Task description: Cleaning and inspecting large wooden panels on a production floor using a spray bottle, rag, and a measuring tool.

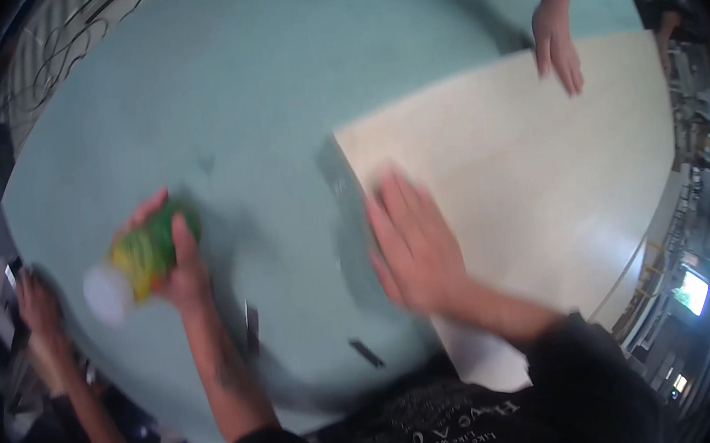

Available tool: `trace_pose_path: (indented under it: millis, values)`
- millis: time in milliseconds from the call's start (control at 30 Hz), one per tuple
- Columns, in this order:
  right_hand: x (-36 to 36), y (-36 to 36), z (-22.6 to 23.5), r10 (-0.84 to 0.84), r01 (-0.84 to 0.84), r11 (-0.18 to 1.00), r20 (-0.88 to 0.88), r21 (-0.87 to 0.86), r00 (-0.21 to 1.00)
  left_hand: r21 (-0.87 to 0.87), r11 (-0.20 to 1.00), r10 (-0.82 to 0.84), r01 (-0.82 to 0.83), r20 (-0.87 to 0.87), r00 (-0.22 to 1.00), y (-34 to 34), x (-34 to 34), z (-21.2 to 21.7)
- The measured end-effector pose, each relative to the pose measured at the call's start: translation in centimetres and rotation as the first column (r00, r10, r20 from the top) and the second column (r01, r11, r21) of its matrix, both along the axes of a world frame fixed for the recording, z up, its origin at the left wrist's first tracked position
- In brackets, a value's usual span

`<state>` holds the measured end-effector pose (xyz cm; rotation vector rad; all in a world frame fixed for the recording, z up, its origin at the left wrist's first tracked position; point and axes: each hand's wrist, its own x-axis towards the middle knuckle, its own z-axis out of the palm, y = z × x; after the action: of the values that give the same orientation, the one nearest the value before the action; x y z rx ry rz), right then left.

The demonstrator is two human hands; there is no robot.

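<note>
My left hand [176, 262] is wrapped round a green and yellow bottle [144, 254] with a white cap [108, 293]. The bottle is tilted above the pale green table surface [255, 93], its cap end toward the lower left; motion blurs it. On the right, my right hand [416, 245] is open, fingers stretched out, over the left edge of a large cream-coloured sheet [541, 176]. Whether the palm presses on the sheet or hovers just over it, I cannot tell.
Another person's hand [557, 49] rests on the sheet's far edge. At the far left a second person's hand [38, 305] is by the table's rim. Two dark strips, one upright [252, 326] and one slanted [366, 353], lie on the near part of the table.
</note>
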<state>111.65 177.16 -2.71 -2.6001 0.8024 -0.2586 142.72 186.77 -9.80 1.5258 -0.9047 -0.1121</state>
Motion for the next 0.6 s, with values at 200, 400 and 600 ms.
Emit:
trace_pose_path:
  millis: [200, 400, 600]
  values:
    - [6.6, -6.0, 0.8, -0.013, 0.008, 0.999, -0.152, -0.031, 0.988, -0.031, 0.997, -0.071, 0.069, -0.068, 0.995, 1.3, -0.3, -1.6]
    - [4.3, -2.6, -1.0, -0.131, 0.112, 0.987, -0.172, -0.114, 0.976, 0.094, 0.991, -0.105, 0.094, 0.119, 0.987, 1.3, 0.1, -1.8]
    - [6.1, -6.1, -0.8, -0.144, 0.131, 0.982, -0.091, -0.135, 0.985, 0.094, 0.992, -0.092, 0.082, 0.105, 0.990, 1.9, 0.7, -1.0]
